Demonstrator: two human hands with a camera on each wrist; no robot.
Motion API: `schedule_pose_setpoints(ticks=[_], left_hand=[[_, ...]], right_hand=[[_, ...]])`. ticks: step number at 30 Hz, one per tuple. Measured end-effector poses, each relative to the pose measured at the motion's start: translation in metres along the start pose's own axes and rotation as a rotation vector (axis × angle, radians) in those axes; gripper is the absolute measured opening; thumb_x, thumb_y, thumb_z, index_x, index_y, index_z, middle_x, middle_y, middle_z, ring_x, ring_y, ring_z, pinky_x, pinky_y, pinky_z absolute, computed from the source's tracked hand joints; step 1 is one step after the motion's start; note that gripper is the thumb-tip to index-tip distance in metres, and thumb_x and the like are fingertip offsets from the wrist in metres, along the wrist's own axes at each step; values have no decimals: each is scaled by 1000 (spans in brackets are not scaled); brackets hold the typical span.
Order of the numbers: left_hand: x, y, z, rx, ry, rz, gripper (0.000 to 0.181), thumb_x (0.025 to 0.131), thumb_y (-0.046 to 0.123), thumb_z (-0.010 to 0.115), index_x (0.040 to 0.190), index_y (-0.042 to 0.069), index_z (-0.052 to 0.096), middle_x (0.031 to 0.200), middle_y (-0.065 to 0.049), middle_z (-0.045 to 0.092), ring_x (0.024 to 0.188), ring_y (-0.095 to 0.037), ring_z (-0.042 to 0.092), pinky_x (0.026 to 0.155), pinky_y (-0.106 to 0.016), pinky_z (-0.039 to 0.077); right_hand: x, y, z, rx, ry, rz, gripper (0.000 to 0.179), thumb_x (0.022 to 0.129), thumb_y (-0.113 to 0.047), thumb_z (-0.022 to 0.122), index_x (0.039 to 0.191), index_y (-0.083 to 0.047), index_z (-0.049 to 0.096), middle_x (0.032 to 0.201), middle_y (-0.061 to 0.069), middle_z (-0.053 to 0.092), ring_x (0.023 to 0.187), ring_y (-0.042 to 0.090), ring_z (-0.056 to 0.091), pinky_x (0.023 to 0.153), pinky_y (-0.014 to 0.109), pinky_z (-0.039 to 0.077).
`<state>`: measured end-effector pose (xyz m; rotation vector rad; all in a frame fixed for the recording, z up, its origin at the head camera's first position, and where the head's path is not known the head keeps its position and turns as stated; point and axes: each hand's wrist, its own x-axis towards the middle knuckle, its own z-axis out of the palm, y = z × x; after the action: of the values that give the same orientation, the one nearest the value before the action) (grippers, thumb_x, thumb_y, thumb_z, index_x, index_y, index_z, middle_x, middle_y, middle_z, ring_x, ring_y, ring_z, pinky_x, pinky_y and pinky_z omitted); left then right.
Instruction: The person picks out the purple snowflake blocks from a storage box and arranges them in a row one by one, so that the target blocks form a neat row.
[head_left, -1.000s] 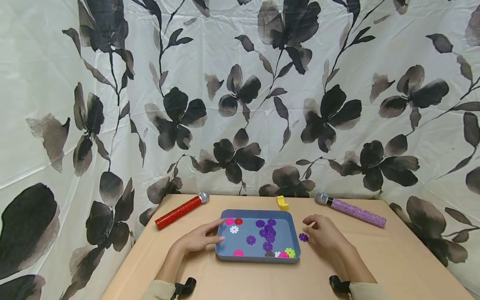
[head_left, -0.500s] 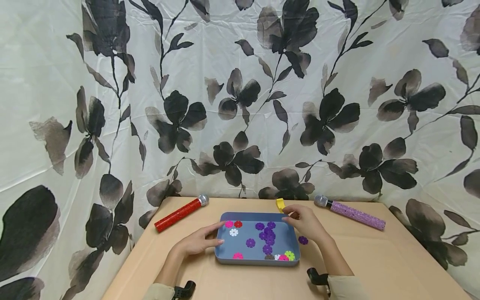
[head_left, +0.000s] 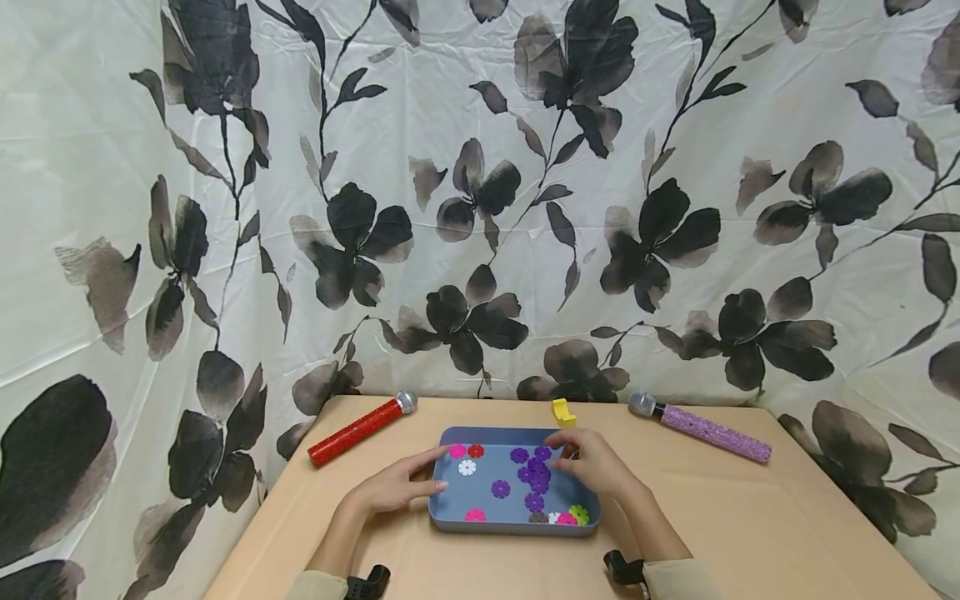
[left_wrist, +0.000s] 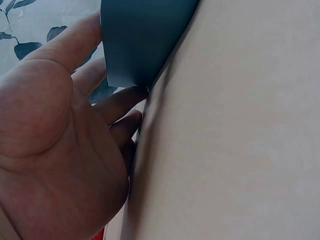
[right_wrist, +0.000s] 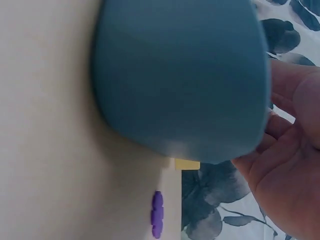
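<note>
Extending forward with the left hand (head_left: 386, 487), touching the left end of the tray (head_left: 514, 529), with grip spread apart. Reaching, bent-fingered, over the right rim with the right hand (head_left: 596, 462), near purple flower pieces (head_left: 534, 502) inside; cannot tell whether clamped on one. Since the earlier frame, shifted inward from the rear right corner.

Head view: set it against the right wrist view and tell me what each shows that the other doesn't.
Only the head view: the left hand, the red microphone, the purple microphone and the flower-shaped pieces inside the tray.
Only the right wrist view: a purple piece on the table outside the tray.
Both: tray, table, right hand, yellow object, floral cloth.
</note>
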<state>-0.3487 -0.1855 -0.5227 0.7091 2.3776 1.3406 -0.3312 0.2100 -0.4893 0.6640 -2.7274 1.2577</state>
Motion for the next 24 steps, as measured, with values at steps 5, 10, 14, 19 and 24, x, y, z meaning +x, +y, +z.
schedule_pose_setpoints(ticks=[5, 10, 14, 19, 24], left_hand=[[1, -1, -1, -5, -1, 5, 75, 99, 40, 71, 162, 18, 38, 171, -15, 29, 160, -41, 19, 129, -64, 16], [1, -1, -1, -10, -6, 6, 75, 99, 40, 71, 162, 18, 38, 171, -15, 28, 160, -41, 19, 129, -63, 16], [0, 0, 0, -5, -4, 2, 75, 98, 41, 71, 162, 19, 38, 171, -14, 29, 160, -41, 19, 128, -64, 16], [1, 0, -1, 7, -6, -2, 74, 98, 41, 71, 162, 21, 39, 171, -13, 29, 160, -41, 20, 128, -65, 16], [1, -1, -1, 15, -4, 5, 74, 99, 41, 71, 162, 19, 39, 171, -14, 29, 160, -40, 20, 129, -64, 17]], right_hand=[[2, 2, 7, -12, -80, -26, 32, 92, -7, 78, 123, -1, 72, 117, 17, 72, 89, 13, 63, 73, 21, 56], [4, 5, 15, -57, -142, -54, 30, 90, -6, 80, 119, -3, 74, 111, 9, 74, 90, 17, 64, 75, 22, 56], [3, 2, 20, -105, -170, -48, 27, 89, -5, 80, 115, -6, 76, 108, 4, 73, 93, 21, 63, 79, 29, 56], [1, -5, 26, -169, -175, -25, 25, 89, -3, 79, 113, -9, 77, 106, 1, 72, 92, 18, 59, 79, 30, 55], [-1, -6, 33, -225, -155, -39, 17, 88, -1, 80, 98, -12, 73, 92, -1, 64, 81, 13, 54, 69, 25, 50]])
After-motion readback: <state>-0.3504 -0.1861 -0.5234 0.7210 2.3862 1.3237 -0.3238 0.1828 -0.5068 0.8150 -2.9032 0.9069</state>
